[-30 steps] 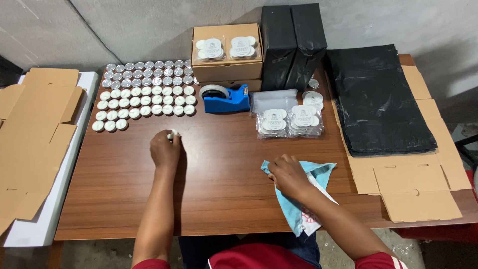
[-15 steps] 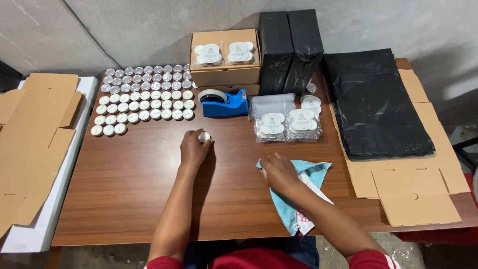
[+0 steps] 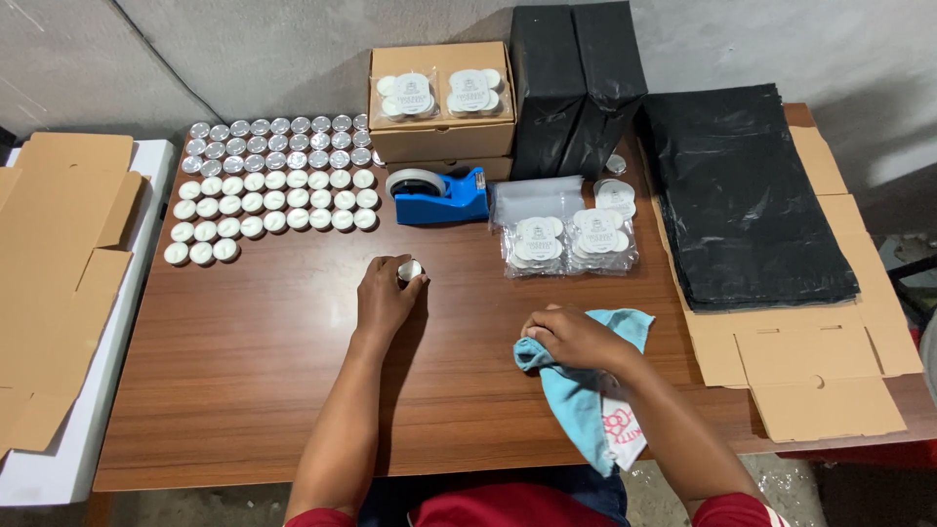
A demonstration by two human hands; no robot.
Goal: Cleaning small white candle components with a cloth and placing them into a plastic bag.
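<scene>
Head view: left hand [image 3: 386, 298] pinches a small round white tealight candle [image 3: 410, 269] on the brown wooden table [image 3: 244, 342], just below-left of the blue tape dispenser [image 3: 439, 195]. Right hand [image 3: 576, 337], below-right of dispenser, bunches a light blue cloth [image 3: 595, 390], gripped ready for wiping.

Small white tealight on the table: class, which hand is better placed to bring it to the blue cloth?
Probably the left hand: its fingers already close on the tealight, while the right hand grips the blue cloth.
</scene>
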